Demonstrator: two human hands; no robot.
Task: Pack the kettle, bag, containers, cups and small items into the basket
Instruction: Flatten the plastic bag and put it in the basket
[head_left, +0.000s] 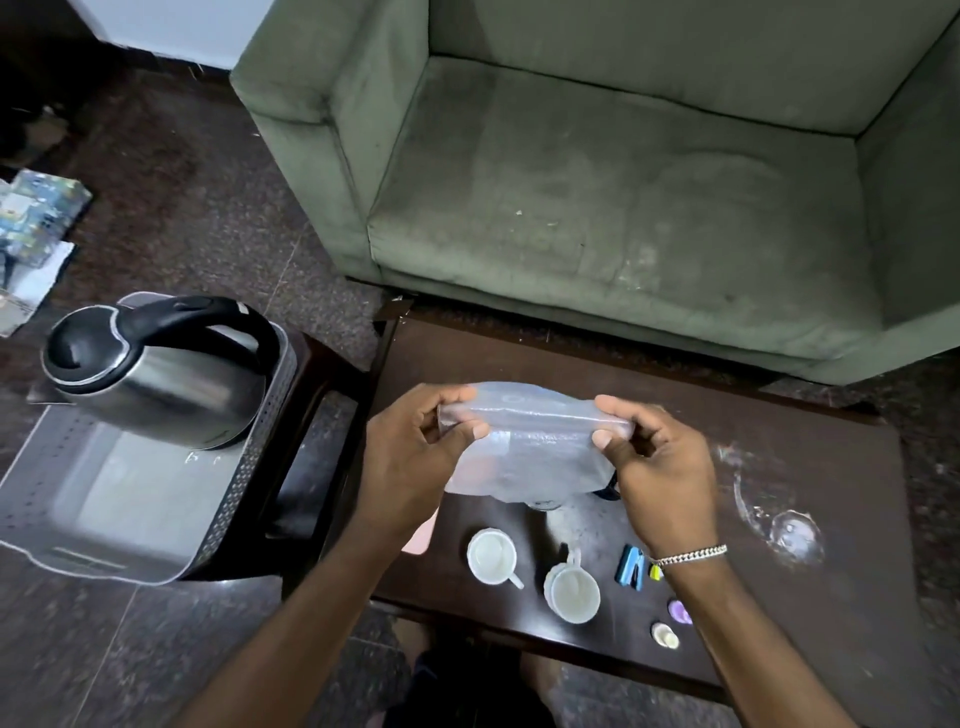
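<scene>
**packrat_99:** So where's everything at? The kettle (156, 384) is already sitting in the basket (244, 467), tucked into its far corner, handle arching toward the near-right. Both hands are on the clear bag (530, 447), held up above the middle of the surface (831, 467).

**tidyhands:** Yep. The left hand (415, 457) has its fingers (470, 430) closed on the bag's left end, and the right hand (660, 467) has its fingers (602, 439) pinched on the right end. The bag's long axis runs left to right, about parallel to the near edge of the surface, with the body sagging down toward the cups.

**packrat_99:** Best way to do this bit?

**tidyhands:** I'd guess they're flattening or folding it. Keep it taut, fold along that long axis so it ends up slim, then slide it flat along the basket's near side where the floor is bare. Don't drape it over the kettle.

**packrat_99:** What's left?

**tidyhands:** Plenty. Two white cups (492, 556) sit by the near edge, plus a blue thing (629, 566), maybe a stapler, and a few small items (665, 635) nearer the near-right corner. There's something dark under the bag, but I can't tell what. Floppy plastic slips, so grip the edges firmly.
</scene>
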